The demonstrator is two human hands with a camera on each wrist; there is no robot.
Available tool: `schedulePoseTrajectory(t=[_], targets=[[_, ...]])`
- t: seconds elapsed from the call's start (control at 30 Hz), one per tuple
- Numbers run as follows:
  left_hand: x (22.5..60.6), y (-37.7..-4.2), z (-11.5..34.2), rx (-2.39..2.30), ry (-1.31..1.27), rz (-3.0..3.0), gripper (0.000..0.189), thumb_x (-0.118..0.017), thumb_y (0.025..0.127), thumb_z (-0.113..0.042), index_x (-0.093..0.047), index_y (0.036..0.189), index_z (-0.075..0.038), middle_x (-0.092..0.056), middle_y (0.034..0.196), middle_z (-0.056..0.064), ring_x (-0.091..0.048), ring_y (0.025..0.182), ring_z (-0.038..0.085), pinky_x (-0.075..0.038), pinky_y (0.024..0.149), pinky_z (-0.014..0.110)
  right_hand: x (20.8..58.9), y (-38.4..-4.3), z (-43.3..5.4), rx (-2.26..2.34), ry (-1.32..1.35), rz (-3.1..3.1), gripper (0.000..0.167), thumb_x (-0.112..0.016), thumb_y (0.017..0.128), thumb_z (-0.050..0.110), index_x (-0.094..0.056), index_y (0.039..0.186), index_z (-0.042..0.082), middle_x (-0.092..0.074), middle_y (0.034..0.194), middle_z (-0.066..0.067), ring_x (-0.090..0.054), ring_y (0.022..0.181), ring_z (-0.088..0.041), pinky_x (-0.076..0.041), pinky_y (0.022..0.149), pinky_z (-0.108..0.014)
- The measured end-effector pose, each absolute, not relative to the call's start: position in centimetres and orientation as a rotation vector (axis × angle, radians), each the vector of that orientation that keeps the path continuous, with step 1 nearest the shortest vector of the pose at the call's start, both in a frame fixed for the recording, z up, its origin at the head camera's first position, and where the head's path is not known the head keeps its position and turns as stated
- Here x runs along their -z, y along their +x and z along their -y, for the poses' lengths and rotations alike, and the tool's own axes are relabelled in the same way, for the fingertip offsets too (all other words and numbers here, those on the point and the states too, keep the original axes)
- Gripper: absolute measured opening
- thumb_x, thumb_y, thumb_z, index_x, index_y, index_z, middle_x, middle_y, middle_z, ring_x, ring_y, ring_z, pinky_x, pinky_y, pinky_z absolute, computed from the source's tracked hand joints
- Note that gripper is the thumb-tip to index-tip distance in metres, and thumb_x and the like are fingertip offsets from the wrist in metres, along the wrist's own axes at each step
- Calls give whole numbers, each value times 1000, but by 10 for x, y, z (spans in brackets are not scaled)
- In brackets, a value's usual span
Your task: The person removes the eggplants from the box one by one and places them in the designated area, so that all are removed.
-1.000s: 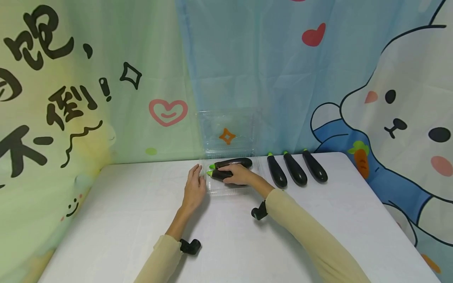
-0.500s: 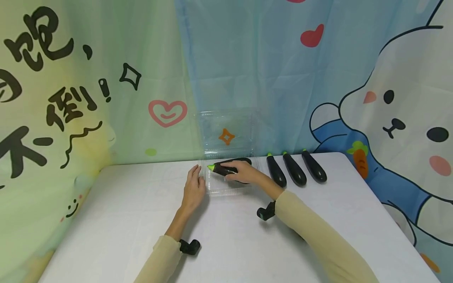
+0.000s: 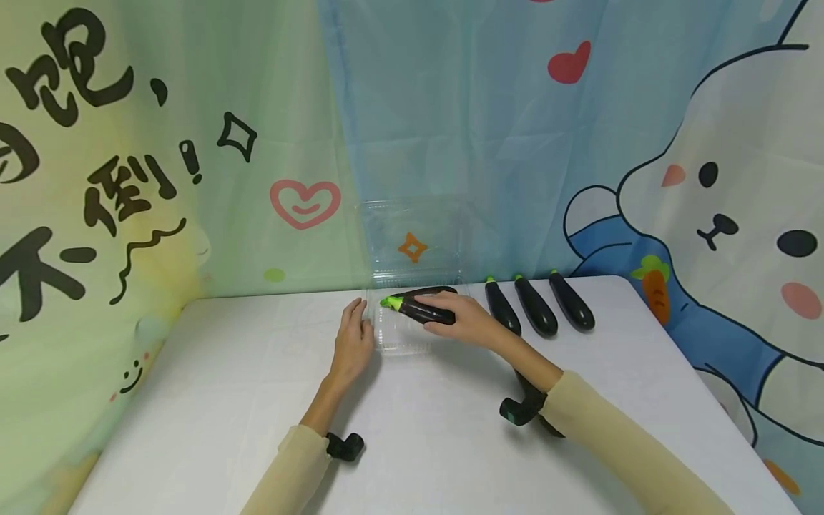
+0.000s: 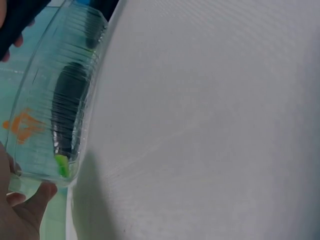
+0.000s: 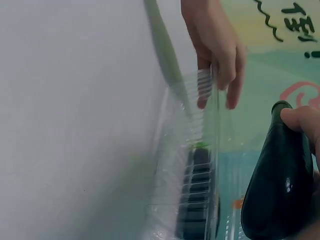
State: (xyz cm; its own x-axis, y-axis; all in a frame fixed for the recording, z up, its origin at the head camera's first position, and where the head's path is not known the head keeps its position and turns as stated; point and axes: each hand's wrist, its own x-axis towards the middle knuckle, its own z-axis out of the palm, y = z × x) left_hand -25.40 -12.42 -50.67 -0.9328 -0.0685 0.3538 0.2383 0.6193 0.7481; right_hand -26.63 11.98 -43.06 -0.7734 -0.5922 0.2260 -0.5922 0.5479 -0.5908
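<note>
My right hand (image 3: 465, 320) grips an eggplant (image 3: 425, 310) by its wide end, the green stem pointing left. In the right wrist view this dark eggplant (image 5: 280, 175) is raised above the rim of a clear plastic box (image 5: 217, 165). Inside the box, a second eggplant (image 4: 70, 102) lies lengthwise along the far side, partly covered in the head view. At the box's left end my left hand (image 3: 354, 336) holds the rim, with the thumb low on the outside and fingers over the edge. The box's transparent lid (image 3: 386, 229) stands raised behind.
Three more eggplants (image 3: 536, 307) lie side by side on the white table (image 3: 257, 400), right of the box. A printed curtain (image 3: 412, 107) hangs behind the table's far edge. Each wrist carries a black camera (image 3: 345, 447).
My right hand has lifted the front eggplant up from inside the box and drawn it to the right. The left hand has stayed at the box's left end.
</note>
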Motion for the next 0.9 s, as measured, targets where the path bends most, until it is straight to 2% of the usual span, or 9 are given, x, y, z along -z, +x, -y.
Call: schedulePoseTrajectory(t=[0.17, 0.47, 0.67, 0.9], targets=[[507, -255, 124, 1226, -131, 2511, 44, -43, 95, -4, -47, 137, 6, -44, 146, 20, -46, 135, 34, -40, 109, 48, 428, -252, -129, 1060, -999, -2757, 53, -68, 89, 28, -54, 140, 17, -61, 130, -13, -60, 115, -29, -51, 89, -44], [506, -254, 125, 1230, -117, 2521, 44, -44, 96, -4, -46, 138, 6, -43, 147, 17, -46, 135, 34, -40, 109, 48, 430, -220, -155, 1109, -943, -2808, 52, -71, 87, 25, -58, 136, 17, -65, 117, -11, -57, 89, -16, -48, 68, -24], [507, -256, 125, 1221, -131, 2513, 43, -43, 95, -3, -47, 137, 6, -44, 146, 18, -46, 135, 34, -40, 109, 48, 435, -206, -178, 1110, -893, -2851, 51, -71, 87, 23, -58, 136, 17, -64, 118, -10, -56, 92, -15, -49, 70, -24], [508, -257, 126, 1237, -122, 2521, 43, -43, 96, -3, -47, 138, 5, -44, 147, 17, -47, 134, 33, -40, 109, 48, 440, -195, -203, 1097, -776, -2881, 51, -68, 90, 24, -55, 138, 14, -63, 117, -12, -53, 88, -16, -47, 64, -21]])
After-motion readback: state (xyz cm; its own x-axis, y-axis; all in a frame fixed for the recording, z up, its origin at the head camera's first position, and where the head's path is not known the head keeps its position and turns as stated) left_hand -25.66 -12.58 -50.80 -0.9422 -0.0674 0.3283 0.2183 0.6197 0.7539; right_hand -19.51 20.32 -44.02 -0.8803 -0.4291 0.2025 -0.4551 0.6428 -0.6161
